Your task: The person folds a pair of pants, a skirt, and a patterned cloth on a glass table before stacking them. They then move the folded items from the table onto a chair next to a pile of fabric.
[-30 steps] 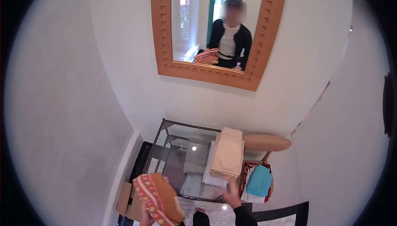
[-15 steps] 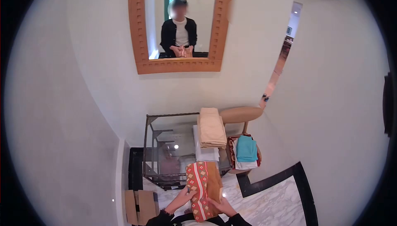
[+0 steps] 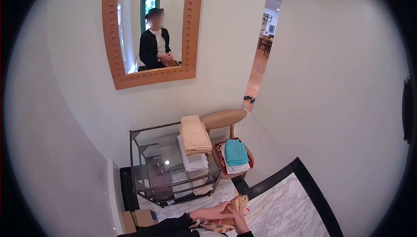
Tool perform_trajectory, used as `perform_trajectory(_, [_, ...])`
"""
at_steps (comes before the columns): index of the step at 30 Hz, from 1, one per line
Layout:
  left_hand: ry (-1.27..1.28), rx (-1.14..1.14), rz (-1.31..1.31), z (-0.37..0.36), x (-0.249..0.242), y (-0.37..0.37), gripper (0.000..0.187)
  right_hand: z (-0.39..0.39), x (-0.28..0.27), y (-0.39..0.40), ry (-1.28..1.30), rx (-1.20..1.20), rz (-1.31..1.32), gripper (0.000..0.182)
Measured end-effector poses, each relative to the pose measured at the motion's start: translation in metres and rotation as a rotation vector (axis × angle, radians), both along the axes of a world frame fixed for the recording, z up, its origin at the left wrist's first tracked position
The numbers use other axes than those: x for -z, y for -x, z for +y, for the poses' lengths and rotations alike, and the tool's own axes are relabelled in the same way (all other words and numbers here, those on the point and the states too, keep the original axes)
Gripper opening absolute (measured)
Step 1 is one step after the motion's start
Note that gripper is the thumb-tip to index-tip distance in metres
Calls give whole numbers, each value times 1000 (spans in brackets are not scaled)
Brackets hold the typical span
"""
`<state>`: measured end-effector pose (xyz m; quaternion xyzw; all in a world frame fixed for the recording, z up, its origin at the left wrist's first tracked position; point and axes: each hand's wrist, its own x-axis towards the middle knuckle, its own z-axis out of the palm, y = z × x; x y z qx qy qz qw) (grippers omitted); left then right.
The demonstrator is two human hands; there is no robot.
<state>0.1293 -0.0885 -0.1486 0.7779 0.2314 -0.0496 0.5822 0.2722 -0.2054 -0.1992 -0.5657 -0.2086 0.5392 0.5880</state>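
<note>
Near the bottom edge, my left hand [image 3: 220, 211] reaches across to the right, gripping the patterned red and tan cloth [image 3: 217, 227]. Close beside it, my right hand [image 3: 239, 219] holds the same cloth, whose bunched end [image 3: 240, 201] sticks up between the hands. Some of the fingers are hidden by the folds. On the glass-topped table, a folded peach cloth stack [image 3: 195, 135] lies over white cloths [image 3: 194, 162]. Folded teal cloth [image 3: 236, 152] rests on white and dark red cloths on the chair.
The metal-framed glass table [image 3: 152, 150] stands against the wall beside the wooden chair [image 3: 225, 118]. A framed mirror [image 3: 152, 80] hangs above, reflecting a person. A cardboard box [image 3: 144, 218] is at lower left, on marble floor [image 3: 282, 206] with black borders.
The view has turned right. Both hands and the patterned cloth have moved lower and to the right, and the cloth, earlier spread flat, now looks bunched and folded.
</note>
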Motion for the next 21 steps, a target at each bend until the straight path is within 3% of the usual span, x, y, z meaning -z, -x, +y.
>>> perform_trajectory(1, [25, 48, -2, -5, -7, -8, 87, -4, -2, -2, -8, 3, 95, 55])
perform_trajectory(3, [-207, 71, -130, -13, 26, -19, 87, -12, -9, -7, 44, -4, 252, 54])
perform_trajectory(6, [-131, -27, -392, -13, 24, -16, 77, -13, -12, -14, 150, -68, 392, 49])
perform_trajectory(9, [-144, -58, -369, 0, 59, -4, 56, -3, -7, -12, 156, -219, 433, 43])
perform_trajectory(12, [275, -529, -436, -5, 64, 21, 38, 12, -12, -2, 22, -380, -90, 47])
perform_trajectory(13, [325, -646, -567, -12, 54, 28, 28, 18, -16, 4, 7, -423, -129, 47])
perform_trajectory(16, [376, -756, -568, -13, 63, 53, 26, 35, -55, 17, 92, -701, -292, 47])
perform_trajectory(17, [344, -794, -500, -12, 67, 62, 24, 40, -30, 19, -92, -727, -352, 47])
perform_trajectory(21, [-12, -776, -428, -13, 42, 92, 18, 56, -13, 33, -250, -854, -523, 42])
